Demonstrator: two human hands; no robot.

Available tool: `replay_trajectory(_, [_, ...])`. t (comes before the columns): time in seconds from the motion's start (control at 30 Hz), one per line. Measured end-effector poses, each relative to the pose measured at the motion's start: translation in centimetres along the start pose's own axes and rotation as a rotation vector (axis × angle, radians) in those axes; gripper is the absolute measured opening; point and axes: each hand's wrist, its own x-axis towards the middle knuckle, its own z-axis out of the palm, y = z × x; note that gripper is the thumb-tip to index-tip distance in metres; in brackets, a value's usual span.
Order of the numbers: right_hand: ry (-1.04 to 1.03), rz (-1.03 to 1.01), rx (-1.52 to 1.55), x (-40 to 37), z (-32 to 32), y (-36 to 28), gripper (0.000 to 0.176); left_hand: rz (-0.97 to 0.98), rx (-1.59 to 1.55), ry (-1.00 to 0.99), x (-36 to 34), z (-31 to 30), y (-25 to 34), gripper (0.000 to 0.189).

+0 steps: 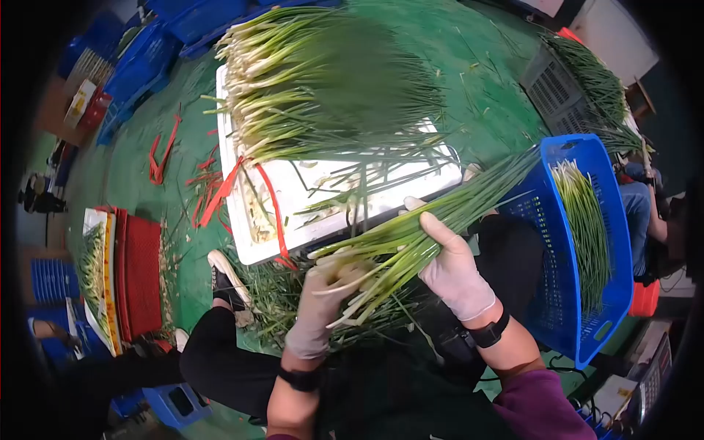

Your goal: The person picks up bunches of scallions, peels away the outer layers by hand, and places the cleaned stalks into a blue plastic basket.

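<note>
A bunch of spring onions [477, 196] lies slantwise across my lap, white root ends at the lower left and green tops toward the upper right. My right hand [456, 277], in a thin white glove, is wrapped round the middle of the bunch, thumb on top. At the root ends, my gloved left hand [321, 302] has its fingers curled around some of the white stalks; the fingertips are partly blurred. Beyond my hands, a large pile of spring onions [275, 88] rests on a white foam box [312, 246], roots to the left. Red ribbon [271, 202] hangs over its near edge.
A blue basket [548, 293] with more spring onions stands to my right. Behind it is a grey crate [554, 88] full of greens, near another person's leg [635, 220]. Cut leaves [282, 301] cover the floor below me. Red baskets [139, 275] stand at left.
</note>
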Motion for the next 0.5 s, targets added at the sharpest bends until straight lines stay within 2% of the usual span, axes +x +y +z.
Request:
replay_trajectory(0.03, [0.012,-0.025,-0.085,0.0,-0.3,-0.1,0.043,0.05,-0.118,0.049,0.3,2.0,1.0,0.035])
replay_trajectory(0.1, [0.033,-0.064,-0.193,0.8,-0.4,1.5,0.041,-0.164,-0.397,0.107,0.9,2.5,3.4,0.028])
replay_trajectory(0.17, [0.112,-0.093,-0.292,0.7,-0.9,1.7,0.041,-0.232,-0.531,0.122,1.3,3.4,2.8,0.027])
replay_trajectory(0.43, [0.15,-0.161,-0.269,0.8,-0.6,1.4,0.04,-0.228,-0.531,0.138,0.9,4.6,4.3,0.027])
replay_trajectory(0.47, [0.157,-0.192,-0.289,1.2,-1.1,1.1,0.039,-0.321,-0.459,0.121,0.8,4.0,3.3,0.026])
replay_trajectory(0.5, [0.164,-0.224,-0.309,1.4,-1.4,0.7,0.038,-0.292,-0.452,0.12,0.5,3.0,2.2,0.021])
